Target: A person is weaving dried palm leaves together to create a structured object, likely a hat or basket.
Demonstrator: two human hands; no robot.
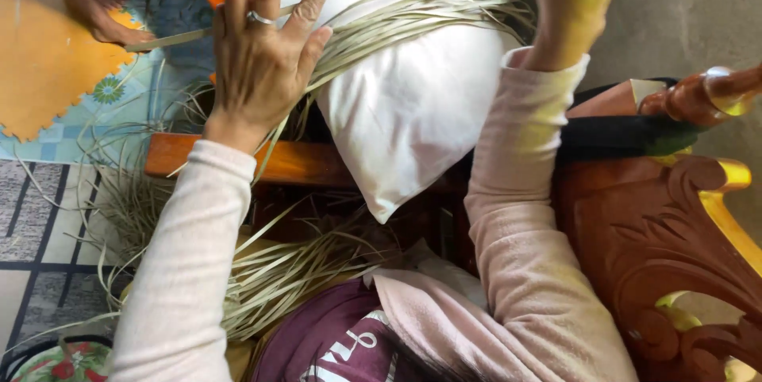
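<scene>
Nearest you, at six o'clock, loose strips (pixel 294 271) lie heaped across your lap, pale and flat, fanning toward nine o'clock. Keep them untangled there so that one comes free without dragging its neighbours.

Further out, at about eleven o'clock, your left hand (pixel 266 52) is spread wide, fingers splayed and slightly curled, a ring on one finger. It rests on the bundle (pixel 413 21) of strips draped over the white pillow (pixel 413 112), and it closes on nothing that I can see; a single long strip (pixel 171 39) runs under the fingers toward nine o'clock. To do this well, I judge you should press with the flat of the fingers rather than the tips, so the strips stay side by side and do not cross. Comb along their length, not across.

Your right hand is out of the picture past twelve o'clock; only the forearm (pixel 571 9) and pink sleeve (pixel 524 215) show, so I cannot tell whether it grips anything.

At three o'clock stands carved red wood furniture (pixel 659 255) with gold trim; mind the strip ends near it. Farthest, at ten o'clock, another person's hand (pixel 107 21) rests on an orange foam mat (pixel 40 64), touching the long strip's far end.
</scene>
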